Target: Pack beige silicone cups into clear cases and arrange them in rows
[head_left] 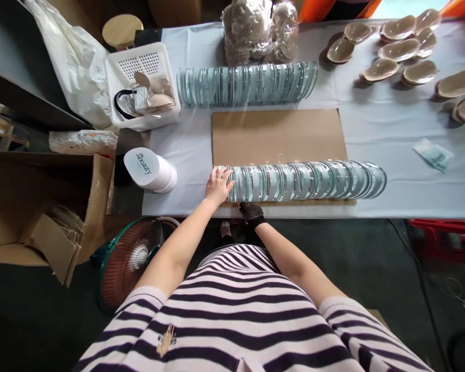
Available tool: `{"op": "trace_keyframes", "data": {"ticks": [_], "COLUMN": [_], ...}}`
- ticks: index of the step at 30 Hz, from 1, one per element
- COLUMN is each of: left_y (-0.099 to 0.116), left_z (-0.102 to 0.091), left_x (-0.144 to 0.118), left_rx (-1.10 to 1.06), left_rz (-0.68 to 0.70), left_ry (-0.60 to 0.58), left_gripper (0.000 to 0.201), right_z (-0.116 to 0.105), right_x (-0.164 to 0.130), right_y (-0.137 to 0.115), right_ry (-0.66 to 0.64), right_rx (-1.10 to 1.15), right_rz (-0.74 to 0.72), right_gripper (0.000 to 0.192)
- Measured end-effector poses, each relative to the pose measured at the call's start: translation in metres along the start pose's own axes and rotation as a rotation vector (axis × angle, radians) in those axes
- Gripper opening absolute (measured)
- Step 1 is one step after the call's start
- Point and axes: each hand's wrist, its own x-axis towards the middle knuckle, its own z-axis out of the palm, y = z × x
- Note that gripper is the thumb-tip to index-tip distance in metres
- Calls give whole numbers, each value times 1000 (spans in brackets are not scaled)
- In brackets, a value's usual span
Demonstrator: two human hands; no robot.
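A long row of nested clear plastic pieces (294,181) lies along the front of the table, partly over a brown cardboard sheet (279,134). At the row's left end, my left hand (218,186) curls its fingers over the outermost pieces. My right hand (251,213), in a black mesh glove, is at the table's front edge just below the row. Its fingertips are hidden, so its grip does not show. Behind the cardboard lies a second row of clear plastic pieces (248,85).
Left stand a white basket (166,111) with beige pieces and a stack with a white "beauty" top (147,168). Bagged beige pieces (251,31) sit at the back. Several beige shell-like pieces (399,50) and a small packet (433,154) lie right. A fan (129,263) stands below left.
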Motion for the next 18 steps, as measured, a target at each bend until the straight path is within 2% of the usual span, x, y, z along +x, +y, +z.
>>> {"op": "trace_keyframes", "data": {"ticks": [3,6,8,11,13,14,16,18], "left_y": [13,32,43,50,49,47,46,45], "left_z": [-3,2,9,19,22,22,21,20], "left_x": [-1,1,4,9,11,12,13,13], "left_rx": [160,323,376,423,439,442,443,439], "left_rz": [5,100,162,179,180,180,179,175], "left_ry": [-15,-99,-158,-207,-211,-211,-216,-225], "left_gripper": [46,56,62,60,56,55,55,56], "right_z": [-31,-91,-135,-186,-202,-206,-209,-207], "right_x": [-8,3,26,71,94,102,108,102], "right_y": [7,24,33,30,15,6,-7,-9], "right_ry": [86,251,269,-7,-202,-257,-284,-238], "right_rx": [8,-54,-142,-260,-351,-405,-499,-535], "right_rz": [-64,-12,64,9,-111,-165,-224,-260], "right_gripper": [42,43,37,33,34,35,35,33]}}
